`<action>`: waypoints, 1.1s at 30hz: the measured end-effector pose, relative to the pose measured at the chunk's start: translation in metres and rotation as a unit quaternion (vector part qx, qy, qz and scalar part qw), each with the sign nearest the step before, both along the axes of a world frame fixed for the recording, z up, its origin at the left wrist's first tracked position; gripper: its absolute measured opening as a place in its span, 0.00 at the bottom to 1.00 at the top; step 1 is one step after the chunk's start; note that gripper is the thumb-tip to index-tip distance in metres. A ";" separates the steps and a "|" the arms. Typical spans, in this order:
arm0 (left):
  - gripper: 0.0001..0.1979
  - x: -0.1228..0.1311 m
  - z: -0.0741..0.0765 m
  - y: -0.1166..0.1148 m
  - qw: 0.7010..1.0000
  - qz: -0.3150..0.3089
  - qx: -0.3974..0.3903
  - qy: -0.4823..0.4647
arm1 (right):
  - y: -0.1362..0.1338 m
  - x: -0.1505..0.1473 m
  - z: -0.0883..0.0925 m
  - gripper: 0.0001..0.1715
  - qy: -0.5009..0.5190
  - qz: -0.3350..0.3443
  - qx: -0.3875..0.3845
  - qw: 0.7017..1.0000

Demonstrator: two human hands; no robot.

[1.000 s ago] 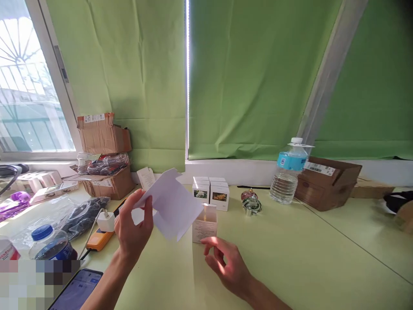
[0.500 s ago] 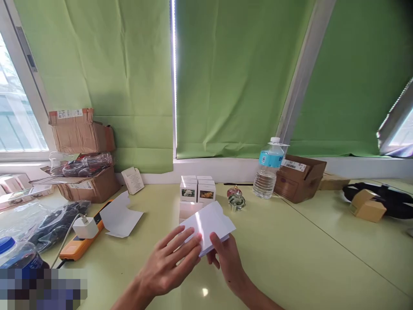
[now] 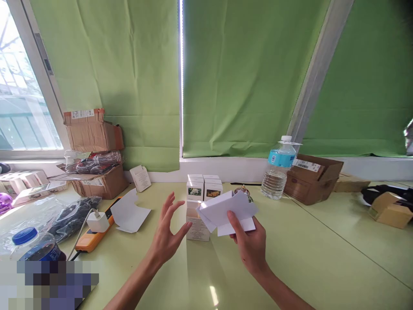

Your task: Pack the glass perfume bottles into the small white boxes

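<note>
My right hand (image 3: 250,245) is closed on a folded white card insert (image 3: 227,209) and holds it up above the table. My left hand (image 3: 167,234) hovers beside it with fingers spread, holding nothing. Just behind the hands a small open pale box (image 3: 196,224) stands on the green table (image 3: 306,249). A second flat white card (image 3: 129,212) lies on the table to the left. Several small white boxes with flower pictures (image 3: 204,188) stand in a block further back.
A water bottle (image 3: 277,168) and an open cardboard box (image 3: 314,177) stand at the back right. Stacked cardboard boxes (image 3: 93,155) sit at the back left. A white plug on an orange power strip (image 3: 97,224), a dark bag and a blue-capped bottle (image 3: 30,247) lie at the left.
A second ago my left hand held a white card up; that card now lies on the table at left. My right hand has lifted another white card, and my left hand has let go of it.
</note>
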State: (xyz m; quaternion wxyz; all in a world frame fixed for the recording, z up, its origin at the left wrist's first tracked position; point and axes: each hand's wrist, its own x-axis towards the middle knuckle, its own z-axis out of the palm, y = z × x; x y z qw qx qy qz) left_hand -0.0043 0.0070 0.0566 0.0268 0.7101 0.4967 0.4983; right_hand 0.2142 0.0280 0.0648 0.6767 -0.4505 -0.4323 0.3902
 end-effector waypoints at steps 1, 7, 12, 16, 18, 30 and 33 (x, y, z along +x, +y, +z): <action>0.24 -0.001 -0.001 0.004 1.000 -0.016 -0.022 -0.001 | 0.000 0.000 0.000 0.24 -0.001 -0.003 0.008 1.000; 0.23 -0.001 -0.013 0.019 0.994 -0.087 -0.070 0.007 | 0.005 0.000 0.009 0.22 -0.012 -0.008 0.056 0.998; 0.18 0.003 -0.016 0.023 0.987 -0.114 -0.099 -0.063 | 0.015 -0.006 0.028 0.22 -0.070 0.082 0.070 0.992; 0.14 0.002 -0.011 0.018 0.972 -0.154 -0.130 -0.124 | 0.025 -0.017 0.039 0.24 -0.090 0.167 0.079 0.979; 0.12 0.000 -0.010 0.015 0.966 -0.169 -0.138 -0.138 | 0.029 -0.020 0.040 0.25 -0.091 0.195 0.090 0.972; 0.18 -0.006 -0.023 0.013 0.972 -0.135 -0.149 -0.123 | 0.039 -0.003 0.046 0.22 -0.235 0.273 0.094 0.928; 0.18 -0.006 -0.025 0.012 0.977 -0.122 -0.152 -0.086 | 0.037 0.000 0.052 0.23 -0.272 0.269 0.099 0.919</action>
